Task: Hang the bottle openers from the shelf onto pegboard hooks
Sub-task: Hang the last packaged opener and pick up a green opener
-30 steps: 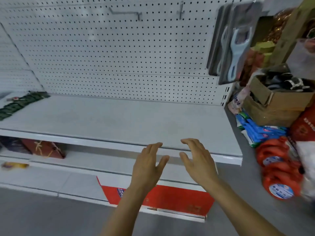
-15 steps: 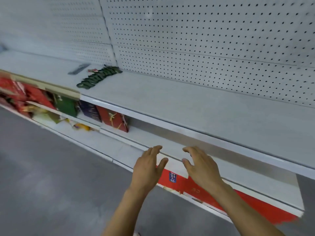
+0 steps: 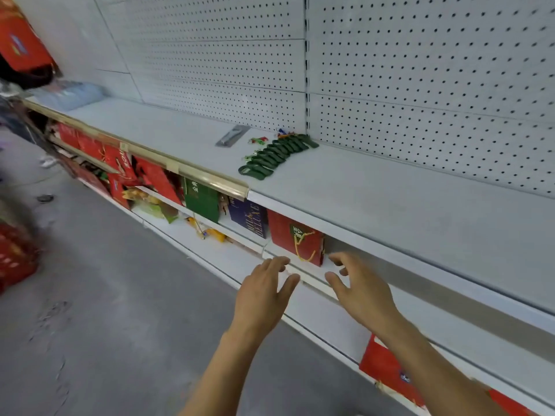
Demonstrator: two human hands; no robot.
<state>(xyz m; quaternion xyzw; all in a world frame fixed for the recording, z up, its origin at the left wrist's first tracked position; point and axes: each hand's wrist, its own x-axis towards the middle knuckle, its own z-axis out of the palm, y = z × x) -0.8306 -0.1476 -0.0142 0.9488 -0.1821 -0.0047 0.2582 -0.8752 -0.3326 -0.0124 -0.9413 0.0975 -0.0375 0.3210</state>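
Bottle openers (image 3: 277,157), dark green and overlapping one another in a slanted row, lie on the upper shelf (image 3: 390,202) close to the pegboard (image 3: 420,70), just left of the dark vertical upright (image 3: 307,85) where two board panels meet. I see a few small coloured trinkets (image 3: 258,140) touching the far end and left side of the row; they are too small for me to identify. A flat grey packaged item (image 3: 232,136) lies on the same shelf just to the left of the row, apart from it.

My left hand (image 3: 262,298) hangs in front of the lower shelf edge, palm down, fingers straight and loosely spread, holding nothing. My right hand (image 3: 362,291) is beside it, thumb out, fingers slightly bent and relaxed, also holding nothing. Both hands are well below and nearer to me than the openers, touching neither them nor the shelf as far as I can tell.

Under the upper shelf I see a red gift bag (image 3: 295,243) with a yellow cord handle, a dark blue box (image 3: 248,217) beside it, a green box (image 3: 201,199), and more red packages further left. A gold price rail (image 3: 180,169) runs along the left section of the shelf edge. The floor (image 3: 105,295) is grey concrete.
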